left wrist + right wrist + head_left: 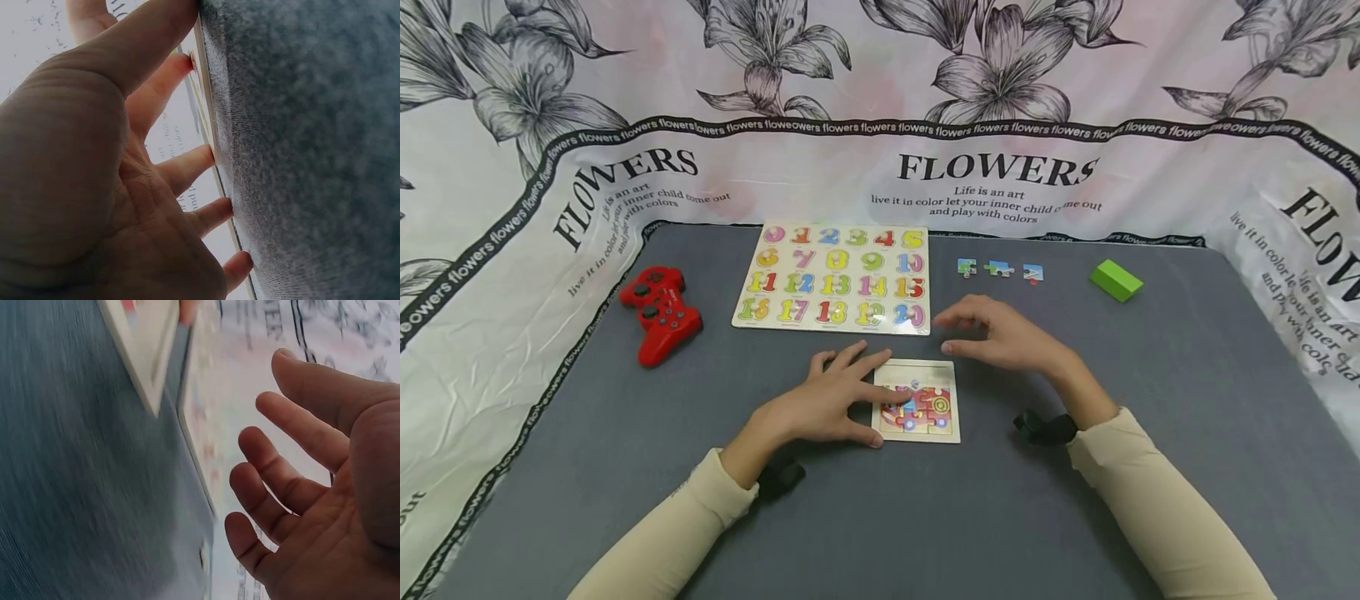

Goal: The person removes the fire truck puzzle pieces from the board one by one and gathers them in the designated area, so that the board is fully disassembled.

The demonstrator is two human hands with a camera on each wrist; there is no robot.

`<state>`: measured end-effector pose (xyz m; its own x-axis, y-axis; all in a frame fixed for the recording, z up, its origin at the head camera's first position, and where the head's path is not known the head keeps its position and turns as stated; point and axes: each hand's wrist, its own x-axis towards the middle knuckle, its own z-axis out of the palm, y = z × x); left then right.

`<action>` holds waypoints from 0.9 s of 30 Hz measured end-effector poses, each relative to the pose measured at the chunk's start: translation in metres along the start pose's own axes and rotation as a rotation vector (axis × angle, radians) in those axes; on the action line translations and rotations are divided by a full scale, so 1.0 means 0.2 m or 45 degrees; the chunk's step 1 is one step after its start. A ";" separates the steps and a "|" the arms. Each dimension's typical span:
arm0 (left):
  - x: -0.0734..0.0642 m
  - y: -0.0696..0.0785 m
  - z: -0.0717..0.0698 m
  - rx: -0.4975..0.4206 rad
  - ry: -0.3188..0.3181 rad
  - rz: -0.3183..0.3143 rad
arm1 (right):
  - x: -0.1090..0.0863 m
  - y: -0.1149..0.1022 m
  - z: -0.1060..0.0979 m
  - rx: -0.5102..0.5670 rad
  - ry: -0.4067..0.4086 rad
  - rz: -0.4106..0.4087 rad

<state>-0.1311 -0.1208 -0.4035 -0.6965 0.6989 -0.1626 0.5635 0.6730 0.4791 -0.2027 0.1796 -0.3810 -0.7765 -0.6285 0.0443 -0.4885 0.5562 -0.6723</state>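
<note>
A small square wooden jigsaw board lies in front of me, with colourful jigsaw pieces fitted in its lower part and bare wood above them. My left hand rests at its left side, fingers spread. The index finger lies over the pieces and the thumb is at the lower left corner. In the left wrist view the left fingertips are down at the board edge and the cloth. My right hand hovers past the board's upper right corner, fingers loosely bent, with nothing between them in the right wrist view.
Behind the jigsaw board lies a larger number board. Three loose jigsaw pieces sit in a row right of it, then a green block. A red game controller lies at the left. Flower-printed cloth hangs behind.
</note>
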 end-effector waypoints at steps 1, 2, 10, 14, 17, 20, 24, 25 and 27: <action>0.00 0.00 0.00 0.003 -0.002 0.002 | 0.00 -0.01 0.02 0.010 -0.022 -0.019; 0.00 0.00 0.00 0.005 -0.003 0.004 | 0.00 -0.02 0.04 0.016 -0.044 -0.037; 0.02 -0.03 -0.01 -0.097 0.020 0.019 | -0.01 -0.05 0.16 0.046 -0.157 -0.106; 0.03 -0.05 -0.02 -0.128 0.093 -0.024 | -0.01 -0.06 0.19 0.034 -0.143 -0.086; 0.03 -0.05 -0.01 -0.064 0.139 -0.084 | -0.01 -0.07 0.22 -0.011 -0.137 -0.084; 0.02 -0.04 0.00 0.041 0.171 -0.141 | -0.01 -0.09 0.25 -0.077 -0.126 -0.091; 0.01 -0.03 0.00 0.121 0.209 -0.193 | -0.02 -0.12 0.28 -0.161 -0.116 -0.104; 0.01 -0.03 0.00 0.132 0.215 -0.205 | -0.02 -0.13 0.28 -0.178 -0.118 -0.106; 0.01 -0.03 0.00 0.143 0.228 -0.226 | -0.02 -0.14 0.29 -0.204 -0.119 -0.104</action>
<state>-0.1348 -0.1237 -0.4065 -0.8505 0.5205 -0.0756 0.4644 0.8106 0.3568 -0.1641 0.1350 -0.4055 -0.6953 -0.7185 0.0203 -0.6113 0.5762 -0.5425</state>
